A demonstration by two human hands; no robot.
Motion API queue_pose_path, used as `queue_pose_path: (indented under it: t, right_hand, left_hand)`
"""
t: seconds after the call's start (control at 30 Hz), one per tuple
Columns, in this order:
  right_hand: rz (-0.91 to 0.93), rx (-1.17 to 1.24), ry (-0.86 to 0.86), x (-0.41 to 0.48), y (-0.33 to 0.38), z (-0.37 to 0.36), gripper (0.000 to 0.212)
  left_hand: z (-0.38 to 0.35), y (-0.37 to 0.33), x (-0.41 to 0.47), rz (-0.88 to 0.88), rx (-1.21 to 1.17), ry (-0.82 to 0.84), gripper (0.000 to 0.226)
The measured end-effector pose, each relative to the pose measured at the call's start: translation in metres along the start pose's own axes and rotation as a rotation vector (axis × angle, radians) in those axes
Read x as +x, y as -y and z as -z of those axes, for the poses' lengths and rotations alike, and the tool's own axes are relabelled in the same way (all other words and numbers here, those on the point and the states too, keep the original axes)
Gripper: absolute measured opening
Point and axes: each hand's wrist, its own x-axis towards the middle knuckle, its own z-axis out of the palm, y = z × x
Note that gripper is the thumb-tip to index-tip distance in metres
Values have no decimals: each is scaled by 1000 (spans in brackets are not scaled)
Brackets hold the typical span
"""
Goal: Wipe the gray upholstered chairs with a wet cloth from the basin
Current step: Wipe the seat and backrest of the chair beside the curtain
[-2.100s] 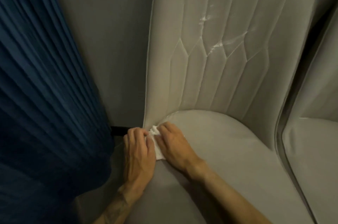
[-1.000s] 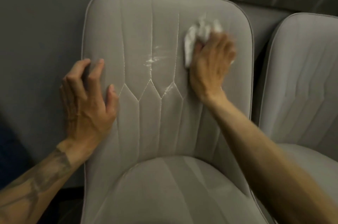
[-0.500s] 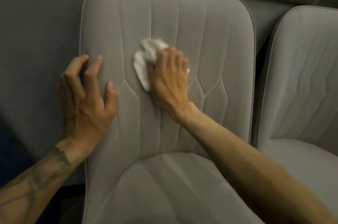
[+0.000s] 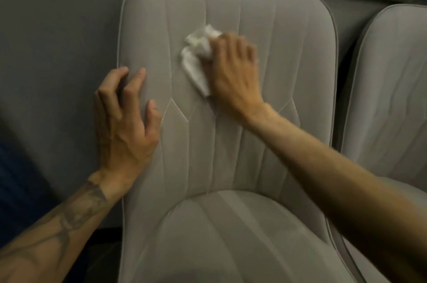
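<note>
Peeking from under blurred right hand (image 4: pixel 233 74), seemingly gripped: cloth (image 4: pixel 196 60) on chair (image 4: pixel 231 144).

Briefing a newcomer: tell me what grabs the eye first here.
The white cloth, bright against the gray chair, sits mid-backrest, held by the right hand. The left hand braces the backrest's left edge. A second chair stands close on the right.

White cloth (image 4: pixel 196 56) (crumpled) on chair backrest (image 4: pixel 265 40)
</note>
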Motion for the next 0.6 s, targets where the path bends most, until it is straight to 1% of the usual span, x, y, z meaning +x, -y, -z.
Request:
queue_pose_path:
  t: [0.03, 0.1, 0.13, 0.17, 0.2, 0.27, 0.3, 0.33, 0.37, 0.4, 0.43, 0.5, 0.53, 0.57, 0.6]
  right_hand:
    - [-101, -48, -42, 13, -18, -1, 31]
    - [-424, -69, -186, 33, -34, -2, 30]
    - [-576, -56, -230, 37, -24, -3, 31]
    - [-657, -42, -236, 36, -3, -6, 34]
    - [-643, -17, -208, 30, 23, -10, 36]
    - [-410, 93, -114, 6, 70, -11, 35]
    - [-281, 154, -54, -6, 77, -10, 32]
    - [-165, 166, -17, -11, 68, -9, 30]
    - [-99, 125, -12, -9, 51, -8, 28]
    - [-115, 75, -26, -2, 33, -9, 27]
    - [-213, 21, -67, 8, 18, -11, 26]
    - [-542, -6, -200, 26, 11, -12, 29]
    - [-671, 1, -222, 31, 26, -14, 32]
    - [-700, 25, -191, 30, 48, -16, 34]
    - [-619, 82, -141, 25, 71, -17, 34]
  left_hand:
    - [0, 1, 0, 2, -1, -4, 48]
    - [0, 1, 1, 2, 1, -3, 48]
    - [0, 0, 1, 2, 2, -1, 48]
    - [0, -1, 1, 4, 2, -2, 48]
    - [0, -2, 1, 5, 1, -5, 48]
    - [0, -1, 1, 2, -4, -2, 48]
    - [0, -1, 1, -2, -4, 3, 48]
    - [0, 0, 1, -5, -2, 5, 48]
    - [1, 0, 1, -7, 1, 6, 48]
    - [1, 0, 1, -7, 4, 4, 48]
    - [1, 0, 1, -4, 5, -2, 48]
    - [2, 0, 1, 1, -12, -8, 47]
    - [1, -1, 1, 1, -27, -4, 46]
    - [2, -1, 1, 2, -41, 2, 45]
    - [2, -2, 1, 4, -55, 4, 43]
